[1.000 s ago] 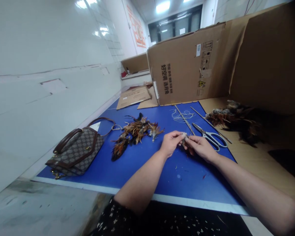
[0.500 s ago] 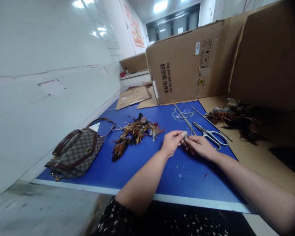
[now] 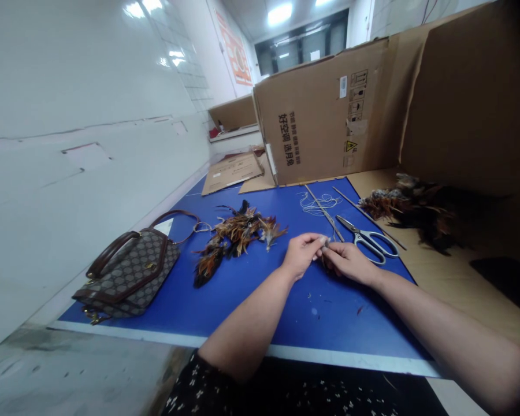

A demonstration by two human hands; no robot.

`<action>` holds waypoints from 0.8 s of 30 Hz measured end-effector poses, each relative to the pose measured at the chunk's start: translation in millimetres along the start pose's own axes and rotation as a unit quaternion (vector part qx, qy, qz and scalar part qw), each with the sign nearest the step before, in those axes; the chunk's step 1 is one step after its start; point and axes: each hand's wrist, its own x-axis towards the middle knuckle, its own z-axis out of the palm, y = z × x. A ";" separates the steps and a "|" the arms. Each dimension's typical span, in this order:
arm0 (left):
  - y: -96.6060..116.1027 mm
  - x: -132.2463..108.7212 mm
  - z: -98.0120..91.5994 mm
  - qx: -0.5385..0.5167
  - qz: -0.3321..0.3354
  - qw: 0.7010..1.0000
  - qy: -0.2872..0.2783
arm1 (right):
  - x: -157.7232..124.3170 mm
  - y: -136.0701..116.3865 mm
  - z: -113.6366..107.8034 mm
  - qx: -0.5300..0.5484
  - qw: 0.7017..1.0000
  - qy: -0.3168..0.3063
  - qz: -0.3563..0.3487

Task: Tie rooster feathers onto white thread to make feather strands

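My left hand [image 3: 302, 254] and my right hand [image 3: 350, 262] meet over the blue tabletop, thumbs and fingertips pinched close together. Between them is a small greyish-brown feather [image 3: 325, 245], mostly covered by the fingers. Just right of my right hand lie scissors [image 3: 366, 238] with pale handles, their blades partly apart. A thin stick [image 3: 323, 209] and a loose tangle of pale string [image 3: 314, 203] lie beyond the hands. Left of my left hand spreads a pile of brown, orange and black feathers [image 3: 238, 236].
A patterned handbag [image 3: 141, 268] stands at the left by the white wall. Large cardboard [image 3: 316, 133] rises behind the blue table [image 3: 242, 312]. More dark feathers [image 3: 416, 211] lie on cardboard at the right, near a second stick [image 3: 366, 215]. Small scraps dot the tabletop.
Both hands stay together, with the fingertips slightly shifted and less of the feather showing between them. The view has moved a little; the things on the table lie as before.
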 end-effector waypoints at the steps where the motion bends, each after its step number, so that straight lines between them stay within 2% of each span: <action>1: -0.3 0.7 -0.3 -0.011 0.002 1.000 0.004 | -0.6 -0.5 -0.6 0.002 1.000 -0.005 -0.007; 6: -0.4 7.0 -7.3 -0.046 0.018 0.997 0.058 | 0.6 4.8 -7.0 0.010 1.000 0.011 -0.017; 10: 0.8 9.8 -14.3 -0.027 0.019 0.996 0.087 | 5.7 11.7 -11.3 0.008 0.992 0.120 -0.024; 13: 0.9 8.1 -14.5 0.017 0.011 0.998 0.067 | 8.1 12.5 -12.0 0.008 0.984 0.172 -0.036; 17: 0.3 4.0 -9.6 0.050 -0.002 0.998 0.031 | 6.9 8.3 -10.2 0.025 0.985 0.162 -0.051; 24: -1.1 3.2 -7.0 0.024 -0.042 0.999 -0.012 | 4.9 2.9 -9.4 -0.014 0.984 0.166 -0.060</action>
